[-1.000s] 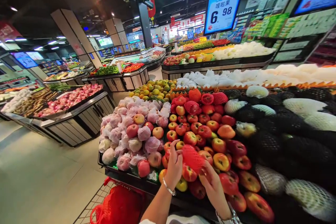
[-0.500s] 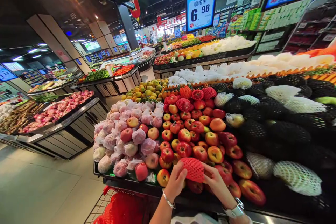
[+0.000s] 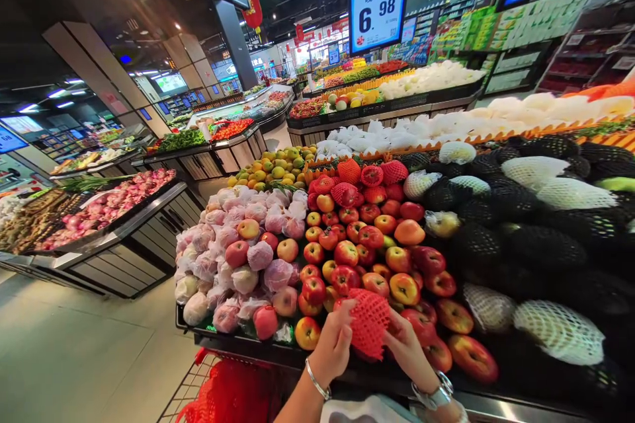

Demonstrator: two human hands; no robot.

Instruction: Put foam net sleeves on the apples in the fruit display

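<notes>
A red foam net sleeve [image 3: 370, 322] is held between both hands over the front of the apple pile [image 3: 377, 258]. My left hand [image 3: 335, 342], with a bracelet at the wrist, grips its left side with curled fingers. My right hand [image 3: 409, 349], with a watch at the wrist, holds its right side. I cannot tell whether an apple is inside the sleeve. Loose red and yellow apples lie all around the hands on the black display tray [image 3: 233, 340].
Pink-wrapped fruit [image 3: 238, 258] lies left of the apples, black and white netted fruit [image 3: 536, 244] to the right. A shopping cart [image 3: 193, 386] with a red mesh bag [image 3: 228, 393] stands below the tray. More produce stands [image 3: 99, 225] line the aisle at left.
Both hands with the red sleeve have drawn back from the middle of the pile to its front edge. The sleeve now hangs lower and more stretched between the fingers.
</notes>
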